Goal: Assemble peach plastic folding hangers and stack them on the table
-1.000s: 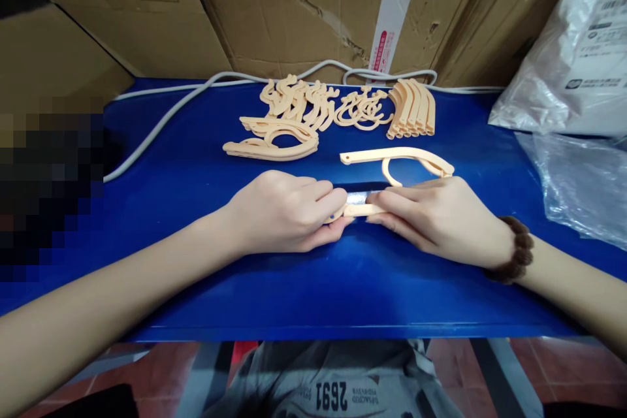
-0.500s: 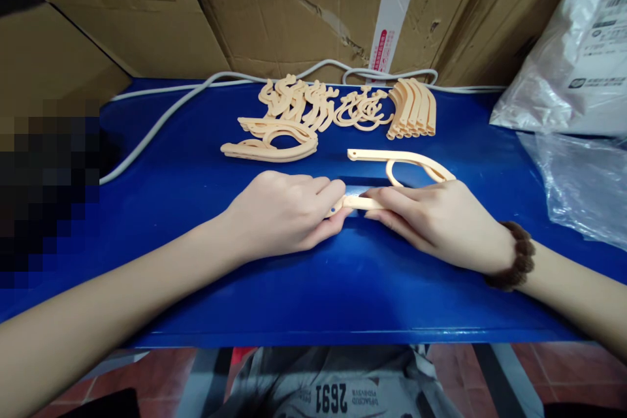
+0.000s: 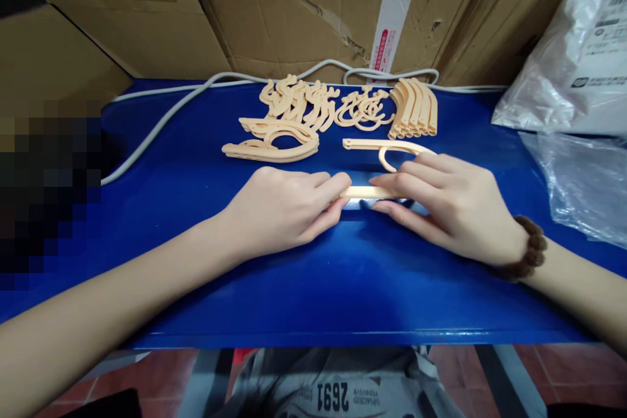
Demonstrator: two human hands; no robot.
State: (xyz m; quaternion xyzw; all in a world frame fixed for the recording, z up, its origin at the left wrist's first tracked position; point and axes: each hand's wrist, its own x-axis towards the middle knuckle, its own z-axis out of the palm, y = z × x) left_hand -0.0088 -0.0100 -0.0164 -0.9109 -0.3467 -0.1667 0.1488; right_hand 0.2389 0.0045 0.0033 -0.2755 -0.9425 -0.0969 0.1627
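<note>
A peach plastic hanger piece (image 3: 367, 192) lies between my two hands on the blue table (image 3: 196, 183). My left hand (image 3: 284, 209) pinches its left end with fingers closed. My right hand (image 3: 450, 206) grips the right part, fingers curled over it. The piece's upper arm and hook (image 3: 382, 147) stick out just beyond my right fingers. A dark bead bracelet (image 3: 526, 255) sits on my right wrist.
Stacks of peach hanger parts lie at the back: assembled ones (image 3: 272, 140), hooks (image 3: 298, 101), more hooks (image 3: 365, 108), curved arms (image 3: 414, 108). A white cable (image 3: 161, 121) runs along the back. Cardboard boxes (image 3: 294, 6) stand behind. Plastic bags (image 3: 573, 78) sit right.
The hanger piece has been folded flatter and moved slightly away from me; its upper arm now sits higher on the table. My right hand has shifted over it.
</note>
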